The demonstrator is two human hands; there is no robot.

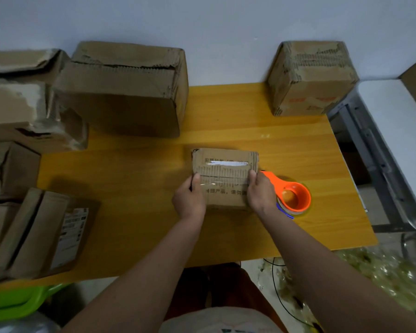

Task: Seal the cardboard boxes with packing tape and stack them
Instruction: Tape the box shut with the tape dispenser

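A small cardboard box (pixel 225 169) sits in the middle of the yellow wooden table (pixel 135 179), with a strip of clear tape across its top seam. My left hand (pixel 189 198) grips the box's left side, thumb on the tape. My right hand (pixel 259 193) grips the right side the same way. An orange tape dispenser (pixel 291 195) with a roll of clear tape lies on the table just right of my right hand, touching the box's right edge.
A large worn box (pixel 127 90) stands at the back left and a sealed box (pixel 310 78) at the back right. Several battered boxes (pixel 22 164) crowd the left edge. A grey metal frame (pixel 375 159) lies right of the table, a green bin (pixel 17 301) below left.
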